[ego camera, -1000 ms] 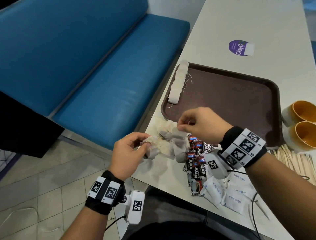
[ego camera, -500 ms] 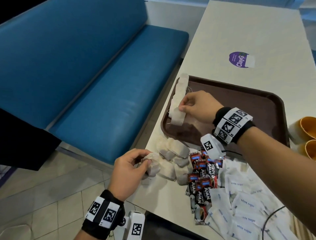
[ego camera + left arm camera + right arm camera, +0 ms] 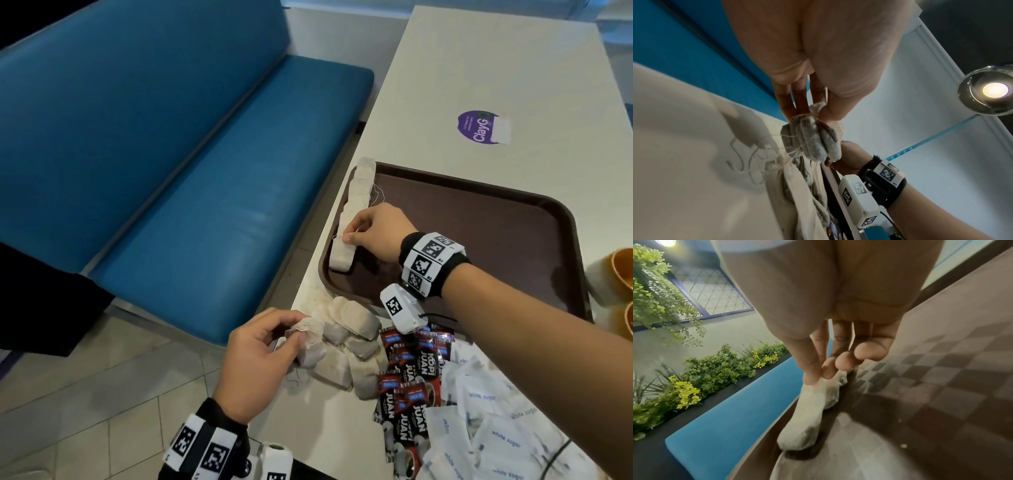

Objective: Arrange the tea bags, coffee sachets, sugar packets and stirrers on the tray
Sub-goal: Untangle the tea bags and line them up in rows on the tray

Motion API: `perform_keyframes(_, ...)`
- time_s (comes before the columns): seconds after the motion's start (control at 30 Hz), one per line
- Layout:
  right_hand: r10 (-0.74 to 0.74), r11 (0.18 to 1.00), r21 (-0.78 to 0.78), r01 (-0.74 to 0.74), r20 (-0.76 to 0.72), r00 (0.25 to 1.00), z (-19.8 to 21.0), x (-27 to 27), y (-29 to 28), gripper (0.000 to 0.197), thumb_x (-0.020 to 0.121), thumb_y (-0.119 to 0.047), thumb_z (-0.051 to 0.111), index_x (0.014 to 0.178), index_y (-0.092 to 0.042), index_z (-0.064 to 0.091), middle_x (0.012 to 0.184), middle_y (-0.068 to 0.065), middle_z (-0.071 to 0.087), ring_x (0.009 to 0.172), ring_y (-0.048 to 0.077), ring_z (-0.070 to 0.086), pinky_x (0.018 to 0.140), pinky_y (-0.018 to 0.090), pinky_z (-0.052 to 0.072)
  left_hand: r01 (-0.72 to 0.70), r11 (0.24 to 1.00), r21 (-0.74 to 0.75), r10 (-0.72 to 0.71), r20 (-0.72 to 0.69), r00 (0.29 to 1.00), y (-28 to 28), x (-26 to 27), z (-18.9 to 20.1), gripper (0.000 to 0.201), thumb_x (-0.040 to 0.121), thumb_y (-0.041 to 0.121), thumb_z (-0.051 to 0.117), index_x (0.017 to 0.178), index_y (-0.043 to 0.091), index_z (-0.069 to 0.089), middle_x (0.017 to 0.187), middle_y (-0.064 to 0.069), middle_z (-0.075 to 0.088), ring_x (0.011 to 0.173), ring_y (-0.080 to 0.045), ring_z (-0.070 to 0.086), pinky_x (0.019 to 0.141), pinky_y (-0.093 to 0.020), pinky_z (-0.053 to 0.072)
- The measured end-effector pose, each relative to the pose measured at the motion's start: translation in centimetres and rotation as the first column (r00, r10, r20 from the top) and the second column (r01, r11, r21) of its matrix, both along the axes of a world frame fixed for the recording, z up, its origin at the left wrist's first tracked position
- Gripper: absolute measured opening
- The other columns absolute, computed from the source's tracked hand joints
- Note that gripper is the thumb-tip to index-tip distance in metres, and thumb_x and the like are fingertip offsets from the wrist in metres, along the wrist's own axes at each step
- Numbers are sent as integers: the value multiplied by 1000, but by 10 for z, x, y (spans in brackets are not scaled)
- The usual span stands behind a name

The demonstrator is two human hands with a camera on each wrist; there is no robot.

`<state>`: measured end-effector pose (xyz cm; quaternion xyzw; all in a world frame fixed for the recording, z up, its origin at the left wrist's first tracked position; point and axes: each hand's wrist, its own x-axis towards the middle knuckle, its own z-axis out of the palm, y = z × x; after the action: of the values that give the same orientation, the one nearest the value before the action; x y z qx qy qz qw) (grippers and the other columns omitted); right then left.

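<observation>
A brown tray [image 3: 496, 219] lies on the white table, with a row of tea bags [image 3: 356, 202] along its left rim. My right hand [image 3: 356, 236] pinches the top of the nearest tea bag [image 3: 340, 258] [image 3: 807, 418] in that row, which rests on the tray. My left hand [image 3: 291, 334] pinches the gathered top of a tea bag [image 3: 310, 337] [image 3: 812, 139] at the left of a loose pile of tea bags [image 3: 352, 349] near the table's front edge. Black and red coffee sachets [image 3: 411, 387] and white sugar packets [image 3: 489, 431] lie to the right of the pile.
A blue bench [image 3: 205, 192] runs along the table's left side, with tiled floor [image 3: 85, 394] below. Orange-lined cups [image 3: 620, 274] stand at the right edge beside the tray. A purple sticker [image 3: 479, 128] marks the table beyond the tray.
My right hand has carried a tea bag from the loose pile to the tray and set it at the near end of the row. My left hand has stayed at the pile, still pinching its bag.
</observation>
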<state>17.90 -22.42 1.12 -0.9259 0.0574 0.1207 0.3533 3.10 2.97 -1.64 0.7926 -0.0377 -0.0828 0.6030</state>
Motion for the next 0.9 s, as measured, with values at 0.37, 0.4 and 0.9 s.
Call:
perform_keyframes(0.37,-42,999,-6,42,77,996,-1,-5,3,22,87,-32,79,104,-28,65,95,-5,63,86,10,61,70,21,43,-26,999,-42,27,28,999,1,-4,4,30,89,1,74,96,29,79,92,0,72,85,-23,68,75,-57,62)
perform_keyframes(0.4,-39,999,-14,41,94,995,1,-7,3,21,88,-33,78,104,-29,65,99,-5,62,89,12,60,75,24,44,-42,998,-56,45,48,998,1,-5,6,30,88,0,74,96,28,79,94,-1,73,88,-24,69,77,-55,62)
perform_keyframes(0.9,161,923,329,-201,143,976,61,-131,25,14,84,-28,84,91,-23,73,77,-12,72,67,-1,60,67,12,47,-68,906,-417,-30,-224,974,-28,-6,21,17,99,26,56,104,10,52,110,-20,71,99,-37,71,79,-50,59)
